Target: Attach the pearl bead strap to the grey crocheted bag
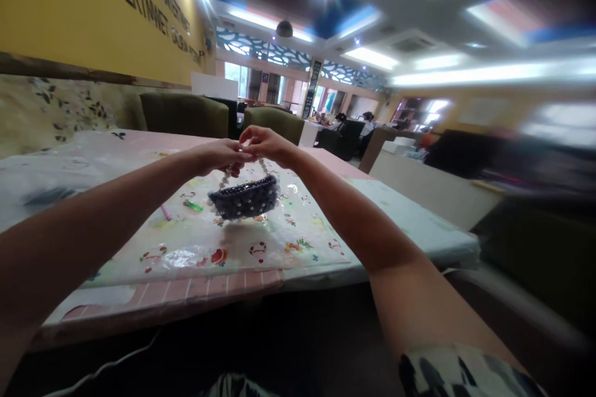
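Observation:
A small dark grey-blue handbag (244, 198), dotted with white beads, hangs just above the table by a strand of pearl-like beads (225, 178). At the top of that strand my left hand (226, 157) has its fingers curled round the beads. My right hand (266, 144) meets it there, fingertips pinched together on the same beaded handle. The exact spot between the fingertips is too small to make out. Behind the bag, to its left, a bright green clip-like item (192, 205) and a thin pink stick (166, 212) lie on the table cover.
A clear sheet over a fruit-print cloth (261, 252) covers the table. Blurred dark items (56, 196) lie under or in plastic at the left. Olive chairs (184, 115) stand along the far side. Other people (365, 127) sit in the background. A white cable (107, 367) hangs below the table.

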Demonstrator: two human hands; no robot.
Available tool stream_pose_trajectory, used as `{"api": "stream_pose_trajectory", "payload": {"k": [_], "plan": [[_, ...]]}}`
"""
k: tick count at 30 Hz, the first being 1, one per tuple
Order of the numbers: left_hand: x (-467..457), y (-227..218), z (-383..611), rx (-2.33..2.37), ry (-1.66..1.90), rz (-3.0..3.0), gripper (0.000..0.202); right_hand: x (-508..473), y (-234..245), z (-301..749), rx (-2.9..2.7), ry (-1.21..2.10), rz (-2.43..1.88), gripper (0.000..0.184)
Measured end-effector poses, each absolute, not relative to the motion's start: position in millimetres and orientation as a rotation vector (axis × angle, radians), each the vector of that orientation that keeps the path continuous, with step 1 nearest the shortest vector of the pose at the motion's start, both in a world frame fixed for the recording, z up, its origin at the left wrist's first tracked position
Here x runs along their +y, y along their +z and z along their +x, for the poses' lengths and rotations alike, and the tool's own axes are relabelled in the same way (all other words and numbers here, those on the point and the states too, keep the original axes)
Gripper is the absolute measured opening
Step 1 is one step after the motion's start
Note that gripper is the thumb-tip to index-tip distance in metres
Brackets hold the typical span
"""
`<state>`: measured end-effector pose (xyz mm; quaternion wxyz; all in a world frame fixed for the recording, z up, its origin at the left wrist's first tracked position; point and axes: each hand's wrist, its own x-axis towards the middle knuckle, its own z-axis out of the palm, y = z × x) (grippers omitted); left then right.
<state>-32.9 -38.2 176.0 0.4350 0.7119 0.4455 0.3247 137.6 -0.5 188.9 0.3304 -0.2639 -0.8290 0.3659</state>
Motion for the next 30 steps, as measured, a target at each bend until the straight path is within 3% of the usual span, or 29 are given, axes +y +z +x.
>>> {"api": "stream_pose_trajectory", "payload": {"k": [5, 9, 15, 19, 24, 30], "plan": [[-15, 181, -14, 1.155, 0.777, 1.691, 0.016, 8, 162, 188, -1.855, 0.846, -0.905, 0.008], [-10, 185, -4, 1.239, 0.774, 1.646, 0.01, 10, 106, 228, -1.619, 0.999, -1.176, 0.007], [-13, 193, 10, 1.2, 0.777, 1.638, 0.013, 6, 42, 241, -1.562, 1.144, -1.04, 0.024], [-3, 188, 19, 1.182, 0.836, 1.627, 0.013, 17, 34, 232, -1.492, 1.178, -0.711, 0.045], [15, 174, 27, 1.192, 0.891, 1.587, 0.014, 34, 32, 227, -1.487, 1.112, -0.64, 0.033], [29, 154, 24, 1.288, 0.982, 1.514, 0.012, 47, 24, 223, -1.394, 1.299, -0.631, 0.032]]}}
